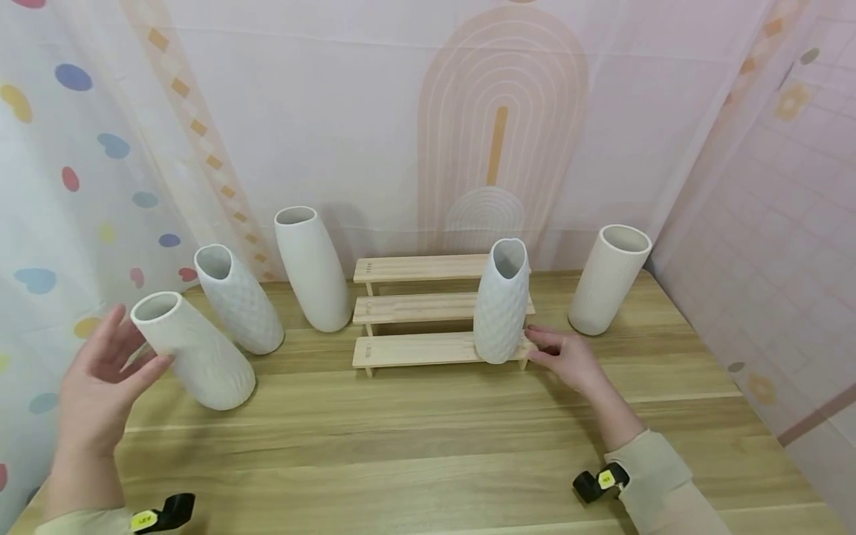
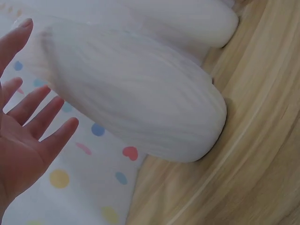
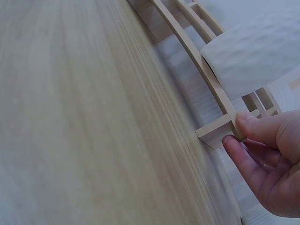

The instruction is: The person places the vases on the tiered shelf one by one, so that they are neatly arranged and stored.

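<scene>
Beside the upper part of a white vase with a wavy relief (image 1: 207,360) at the left is my left hand (image 1: 96,394), fingers spread. The left wrist view shows a gap between those fingertips and the vase (image 2: 140,93). At the right end of a three-step wooden display stand (image 1: 414,351), my right hand (image 1: 568,362) pinches the lowest step, thumb on top and fingers below (image 3: 241,159). A white vase with a dimpled surface (image 1: 500,316) stands upright on that step, close to the right thumb.
Behind the left vase stand another dimpled white vase (image 1: 244,305) and a tall smooth one (image 1: 314,275). A ribbed white cylinder vase (image 1: 605,286) is right of the stand. Patterned curtains (image 1: 334,111) hang behind and beside the wooden table (image 1: 374,453).
</scene>
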